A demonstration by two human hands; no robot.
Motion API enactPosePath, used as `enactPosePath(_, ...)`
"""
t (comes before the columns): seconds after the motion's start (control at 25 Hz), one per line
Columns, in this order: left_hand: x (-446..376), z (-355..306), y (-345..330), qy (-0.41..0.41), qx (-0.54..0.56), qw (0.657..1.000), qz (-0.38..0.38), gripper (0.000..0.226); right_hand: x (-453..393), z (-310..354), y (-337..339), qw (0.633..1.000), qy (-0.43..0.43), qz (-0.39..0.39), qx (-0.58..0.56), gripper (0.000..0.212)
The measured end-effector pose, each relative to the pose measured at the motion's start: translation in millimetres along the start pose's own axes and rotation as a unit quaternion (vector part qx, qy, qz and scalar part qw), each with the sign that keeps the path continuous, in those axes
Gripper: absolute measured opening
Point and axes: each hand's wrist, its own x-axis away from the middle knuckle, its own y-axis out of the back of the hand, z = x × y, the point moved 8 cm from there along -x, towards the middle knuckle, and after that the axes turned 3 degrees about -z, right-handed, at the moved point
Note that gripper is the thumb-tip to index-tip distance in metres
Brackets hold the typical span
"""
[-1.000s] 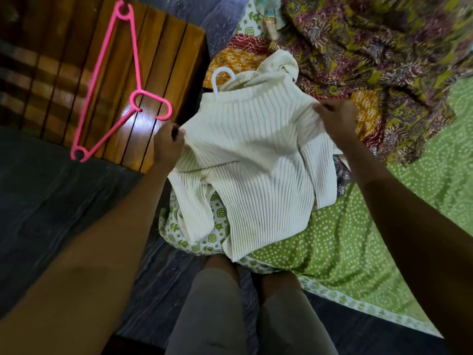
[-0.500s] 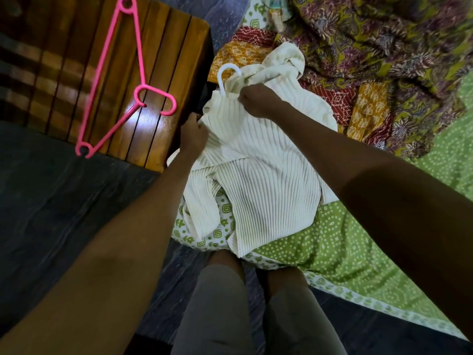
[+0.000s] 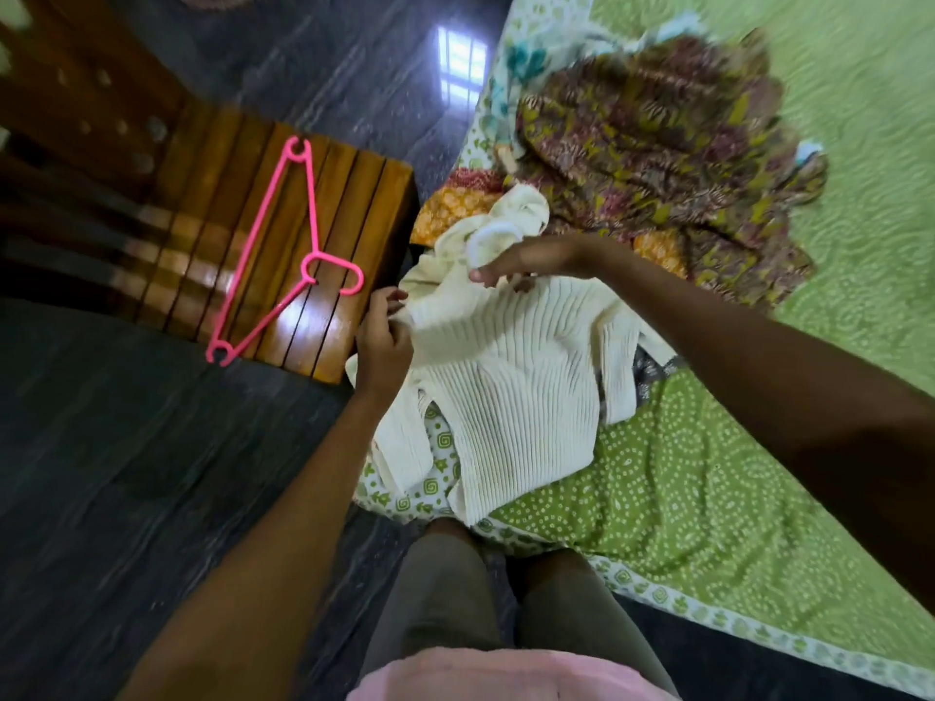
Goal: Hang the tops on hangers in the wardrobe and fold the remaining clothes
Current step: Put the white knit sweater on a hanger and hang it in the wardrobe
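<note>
The cream ribbed sweater [image 3: 511,376] lies flat on the bed [image 3: 708,478] at its near corner, hem toward the person and collar away, which looks like a way of keeping it spread while a hanger goes in. A white hanger [image 3: 493,240] seems to sit inside it already: only its hook shows, rising out of the bunched collar just beyond the right hand [image 3: 526,263]. That hand reaches across the neck, thumb and fingers curled down onto the knit just below the hook, apparently pinching the collar to settle it round the hanger's neck; the blur makes the exact grip hard to read. The left hand [image 3: 384,341] is at the sweater's left shoulder, at the bed's edge, fingers curled and gripping the knit, probably tugging it over the hanger's arm. So the garment lies directly under and between both hands, its body trailing toward the person's knees. A pink hanger [image 3: 293,255] lies unused on the wooden stool [image 3: 354,235] just left of the bed, near the left hand, plausibly kept ready for another top. A heap of patterned clothes [image 3: 673,159] waits farther up the bed, beyond the sweater, still unsorted
</note>
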Motion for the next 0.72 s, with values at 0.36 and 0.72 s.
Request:
enactPosePath(0.36,4,-201,42,-0.316,-0.061,0.947,0.014,0.025,195,50,72,0.987,0.027,-0.154,0.044,0.057)
enactPosePath(0.72,-31,-330,84,-0.33,-0.026,0.943,0.028,0.027,316,97,118,0.953,0.114,-0.274,0.06,0.016)
